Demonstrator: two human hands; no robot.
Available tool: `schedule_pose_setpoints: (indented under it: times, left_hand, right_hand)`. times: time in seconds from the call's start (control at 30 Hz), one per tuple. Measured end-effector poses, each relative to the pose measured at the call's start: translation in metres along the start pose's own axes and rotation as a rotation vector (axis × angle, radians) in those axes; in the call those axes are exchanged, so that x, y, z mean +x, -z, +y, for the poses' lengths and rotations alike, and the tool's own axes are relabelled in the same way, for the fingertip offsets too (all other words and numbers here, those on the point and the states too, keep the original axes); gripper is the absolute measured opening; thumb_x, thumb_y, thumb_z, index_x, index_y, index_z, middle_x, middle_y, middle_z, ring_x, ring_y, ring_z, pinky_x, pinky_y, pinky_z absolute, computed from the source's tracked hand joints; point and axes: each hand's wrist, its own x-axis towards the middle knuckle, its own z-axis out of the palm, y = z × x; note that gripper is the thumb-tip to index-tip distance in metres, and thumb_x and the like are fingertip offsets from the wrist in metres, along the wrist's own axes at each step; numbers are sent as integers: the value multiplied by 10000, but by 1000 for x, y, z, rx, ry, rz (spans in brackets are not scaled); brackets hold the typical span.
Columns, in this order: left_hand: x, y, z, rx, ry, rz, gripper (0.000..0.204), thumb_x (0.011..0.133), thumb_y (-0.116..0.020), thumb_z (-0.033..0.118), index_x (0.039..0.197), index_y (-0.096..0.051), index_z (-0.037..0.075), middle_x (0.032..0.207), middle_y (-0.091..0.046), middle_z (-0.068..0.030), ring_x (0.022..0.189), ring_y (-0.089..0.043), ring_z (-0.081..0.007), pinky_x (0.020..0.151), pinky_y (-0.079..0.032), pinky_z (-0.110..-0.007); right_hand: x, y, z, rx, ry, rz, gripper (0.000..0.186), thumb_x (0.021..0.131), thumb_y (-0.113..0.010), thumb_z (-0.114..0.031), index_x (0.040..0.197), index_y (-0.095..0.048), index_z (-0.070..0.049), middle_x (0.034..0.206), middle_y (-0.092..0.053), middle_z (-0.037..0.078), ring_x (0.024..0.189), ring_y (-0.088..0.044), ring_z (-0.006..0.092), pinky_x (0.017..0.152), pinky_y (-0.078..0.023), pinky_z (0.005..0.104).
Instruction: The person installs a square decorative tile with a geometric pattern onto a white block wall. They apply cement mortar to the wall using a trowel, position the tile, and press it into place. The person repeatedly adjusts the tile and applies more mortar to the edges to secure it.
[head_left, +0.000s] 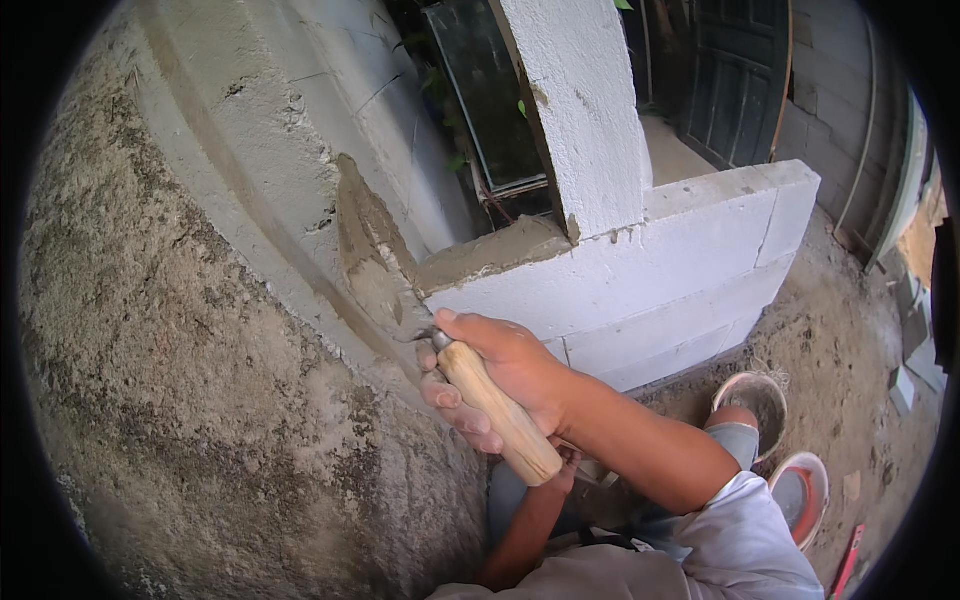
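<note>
My right hand point(505, 365) is wrapped round the wooden handle of a trowel point(505, 425); its blade point(395, 305) lies against wet grey mortar point(360, 220) in the corner where a rough wall point(160, 380) meets a low white block wall point(660, 280). A strip of mortar point(495, 255) covers part of that low wall's top, beside an upright white block post point(580, 120). Below, my left hand point(560, 470) is curled and partly hidden behind my right arm; what it grips I cannot make out.
On the dirt floor at the lower right stand two buckets point(745, 382) point(810, 463), with a red tool point(852, 555) nearby. Pale blocks point(902, 390) lie at the far right. Behind the low wall are a window point(470, 100) and a dark door point(730, 90).
</note>
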Motion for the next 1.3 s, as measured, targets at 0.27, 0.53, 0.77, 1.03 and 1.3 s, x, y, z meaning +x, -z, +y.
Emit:
schedule_pose_setpoints:
  times: [0.27, 0.53, 0.77, 1.03, 1.3]
  left_hand:
    - [-21, -42, 41, 30, 292, 247, 310, 914, -765, 219, 1171, -633, 107, 1066, -680, 3, 913, -657, -133, 744, -536, -266]
    - [-8, -57, 31, 215, 333, 266, 323, 937, -752, 246, 1209, -645, 109, 1140, -661, 13, 976, -626, -111, 812, -495, -254]
    - [-18, -63, 29, 242, 346, 310, 332, 934, -752, 234, 1225, -641, 119, 1158, -655, 14, 997, -626, -116, 823, -499, -258]
    - [-7, -63, 20, 234, 333, 318, 337, 933, -748, 228, 1222, -635, 97, 1157, -656, 7, 1009, -631, -125, 838, -514, -269]
    - [-15, -47, 13, 110, 316, 271, 275, 879, -804, 217, 1110, -673, 144, 1000, -669, 23, 923, -630, -128, 778, -517, -270]
  right_hand:
    - [-326, 47, 14, -1270, 186, 814, 333, 1020, -626, -299, 1128, -582, 13, 787, -622, 103, 605, -632, 206, 554, -509, 366]
    - [-462, 277, 29, -1614, -1265, 1532, 293, 861, -736, -216, 1130, -801, -118, 1185, -771, 104, 1104, -744, 275, 854, -607, 408]
    - [-458, 385, 48, -1403, -1105, 1485, 376, 833, -747, -274, 1152, -788, -79, 1164, -767, 151, 1051, -755, 308, 831, -607, 436]
    - [-525, 304, 119, -662, -150, 1752, 347, 904, -680, -259, 987, -703, 78, 755, -696, 158, 602, -666, 307, 563, -524, 401]
    - [-399, 86, 48, -1046, 328, 1351, 359, 941, -536, -284, 1062, -647, 35, 801, -625, 42, 730, -564, 102, 676, -465, 277]
